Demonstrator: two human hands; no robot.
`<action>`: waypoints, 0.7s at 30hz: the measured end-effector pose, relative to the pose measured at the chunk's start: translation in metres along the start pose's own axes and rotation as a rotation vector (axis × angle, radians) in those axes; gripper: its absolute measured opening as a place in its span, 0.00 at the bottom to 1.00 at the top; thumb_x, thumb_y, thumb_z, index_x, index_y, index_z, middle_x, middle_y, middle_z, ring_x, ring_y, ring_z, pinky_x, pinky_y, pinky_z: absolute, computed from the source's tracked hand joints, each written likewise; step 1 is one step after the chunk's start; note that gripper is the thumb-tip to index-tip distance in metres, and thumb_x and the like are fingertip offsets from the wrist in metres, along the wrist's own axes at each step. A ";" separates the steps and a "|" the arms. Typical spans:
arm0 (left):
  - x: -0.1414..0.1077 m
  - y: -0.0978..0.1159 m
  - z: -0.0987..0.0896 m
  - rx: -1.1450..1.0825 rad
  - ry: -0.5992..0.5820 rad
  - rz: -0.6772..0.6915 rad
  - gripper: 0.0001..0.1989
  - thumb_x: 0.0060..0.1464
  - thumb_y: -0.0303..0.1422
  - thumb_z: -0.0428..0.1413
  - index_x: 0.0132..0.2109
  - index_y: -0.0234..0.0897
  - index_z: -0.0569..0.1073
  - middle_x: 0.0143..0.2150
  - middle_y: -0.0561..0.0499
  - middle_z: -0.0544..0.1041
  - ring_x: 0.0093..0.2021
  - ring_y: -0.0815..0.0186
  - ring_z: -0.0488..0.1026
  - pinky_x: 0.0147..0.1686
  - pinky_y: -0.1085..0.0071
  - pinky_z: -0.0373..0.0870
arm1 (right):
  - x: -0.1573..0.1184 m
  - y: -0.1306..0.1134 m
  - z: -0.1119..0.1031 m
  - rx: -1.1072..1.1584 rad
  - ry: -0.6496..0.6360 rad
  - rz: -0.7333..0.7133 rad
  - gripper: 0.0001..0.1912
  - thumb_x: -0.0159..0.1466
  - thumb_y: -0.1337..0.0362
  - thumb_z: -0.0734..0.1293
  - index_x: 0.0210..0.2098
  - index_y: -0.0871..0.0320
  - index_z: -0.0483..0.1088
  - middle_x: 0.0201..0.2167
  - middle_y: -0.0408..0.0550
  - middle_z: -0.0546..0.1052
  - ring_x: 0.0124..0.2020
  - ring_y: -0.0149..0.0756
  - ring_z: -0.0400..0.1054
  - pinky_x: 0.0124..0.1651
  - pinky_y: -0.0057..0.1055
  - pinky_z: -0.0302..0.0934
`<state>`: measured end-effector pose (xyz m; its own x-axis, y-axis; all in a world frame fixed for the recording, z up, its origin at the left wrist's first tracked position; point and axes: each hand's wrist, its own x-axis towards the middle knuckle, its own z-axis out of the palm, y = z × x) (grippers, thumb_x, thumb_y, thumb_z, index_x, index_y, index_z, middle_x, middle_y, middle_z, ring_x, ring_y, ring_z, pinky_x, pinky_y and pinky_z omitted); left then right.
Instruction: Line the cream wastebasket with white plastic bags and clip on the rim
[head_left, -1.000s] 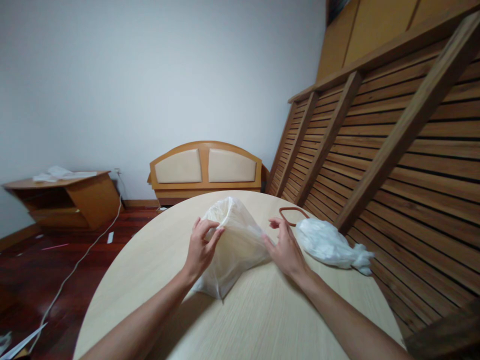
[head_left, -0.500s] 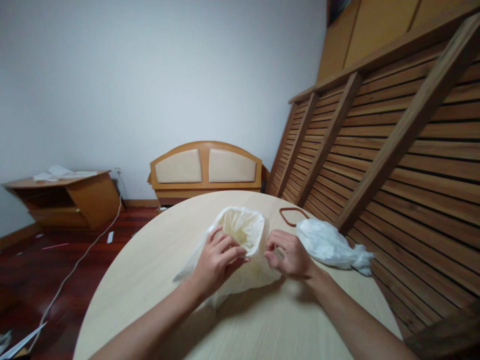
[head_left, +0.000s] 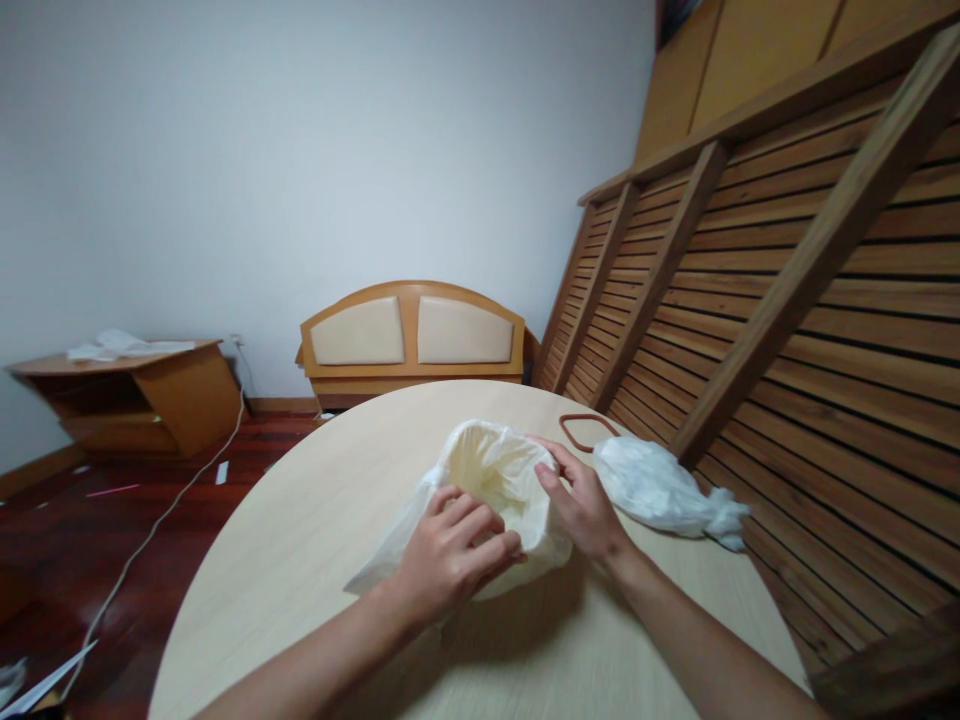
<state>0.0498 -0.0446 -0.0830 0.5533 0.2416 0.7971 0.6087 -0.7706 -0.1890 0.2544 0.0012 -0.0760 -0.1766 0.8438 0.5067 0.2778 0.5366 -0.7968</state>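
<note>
A thin white plastic bag [head_left: 390,540] stands mouth-up on the round table, spread around what looks like a bin, with a yellowish inner wall [head_left: 480,465] showing through. My left hand [head_left: 457,550] is curled over the near-left edge of the mouth, fingers hooked inside. On the right edge, my right hand [head_left: 581,500] pinches the bag with its thumb on top and fingers outside. Loose plastic spreads to the left onto the table. The bin's lower part is hidden by the bag and my left hand.
A brown rounded ring [head_left: 589,433] lies at the table's back right, beside a knotted, filled white bag [head_left: 667,490]. The pale round table [head_left: 300,540] fills the front. A slatted wooden frame [head_left: 795,400] leans close on the right. A cable [head_left: 161,515] crosses the floor at left.
My right hand has gone from just outside the rim to gripping its right edge. The bag's mouth has opened wider and shifted slightly nearer, with my left hand moving along to the right.
</note>
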 end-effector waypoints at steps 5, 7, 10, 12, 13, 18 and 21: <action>0.000 0.007 0.002 0.040 0.009 0.067 0.03 0.63 0.35 0.56 0.40 0.41 0.73 0.29 0.56 0.76 0.31 0.68 0.68 0.40 0.65 0.57 | 0.011 -0.012 -0.014 -0.148 0.004 0.023 0.24 0.65 0.51 0.63 0.54 0.60 0.72 0.52 0.55 0.78 0.51 0.47 0.73 0.51 0.39 0.66; 0.000 0.009 0.003 0.044 -0.005 0.095 0.02 0.63 0.33 0.56 0.41 0.41 0.73 0.29 0.56 0.76 0.31 0.68 0.68 0.39 0.65 0.57 | 0.018 -0.023 -0.019 -0.276 0.009 -0.015 0.23 0.63 0.53 0.66 0.54 0.58 0.73 0.53 0.54 0.77 0.52 0.47 0.72 0.52 0.41 0.65; -0.002 0.011 0.004 0.058 -0.036 0.135 0.02 0.63 0.30 0.56 0.42 0.42 0.72 0.30 0.56 0.76 0.31 0.68 0.68 0.39 0.65 0.58 | 0.029 -0.043 -0.023 -0.527 -0.072 -0.081 0.16 0.63 0.57 0.67 0.48 0.55 0.77 0.47 0.52 0.81 0.47 0.47 0.74 0.50 0.39 0.64; -0.003 0.013 0.007 0.069 -0.047 0.153 0.02 0.63 0.30 0.55 0.42 0.42 0.72 0.30 0.56 0.76 0.30 0.68 0.68 0.38 0.65 0.59 | 0.034 -0.057 -0.023 -0.658 -0.182 -0.084 0.11 0.65 0.59 0.65 0.39 0.53 0.79 0.38 0.51 0.83 0.40 0.44 0.76 0.42 0.35 0.63; -0.004 0.015 0.008 0.075 -0.051 0.155 0.03 0.63 0.29 0.54 0.42 0.42 0.72 0.29 0.56 0.76 0.30 0.68 0.68 0.37 0.65 0.59 | 0.036 -0.062 -0.023 -0.712 -0.229 -0.077 0.11 0.66 0.60 0.64 0.35 0.53 0.79 0.34 0.50 0.83 0.36 0.43 0.76 0.37 0.34 0.61; 0.002 0.030 0.000 0.033 -0.072 0.062 0.10 0.61 0.41 0.55 0.43 0.40 0.73 0.32 0.51 0.77 0.33 0.64 0.71 0.38 0.63 0.63 | 0.041 -0.078 -0.019 -0.809 -0.295 -0.056 0.12 0.66 0.62 0.66 0.28 0.54 0.78 0.27 0.50 0.81 0.29 0.39 0.74 0.29 0.30 0.53; 0.021 0.026 -0.019 -0.091 -0.039 -0.078 0.20 0.58 0.47 0.56 0.50 0.38 0.72 0.42 0.44 0.79 0.41 0.58 0.74 0.43 0.59 0.67 | 0.042 -0.080 -0.020 -0.773 -0.362 -0.073 0.12 0.67 0.61 0.66 0.29 0.53 0.79 0.27 0.48 0.82 0.30 0.39 0.74 0.30 0.29 0.53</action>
<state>0.0660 -0.0712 -0.0603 0.5290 0.3239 0.7844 0.5972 -0.7988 -0.0730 0.2432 -0.0063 0.0159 -0.4737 0.8255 0.3068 0.7964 0.5502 -0.2511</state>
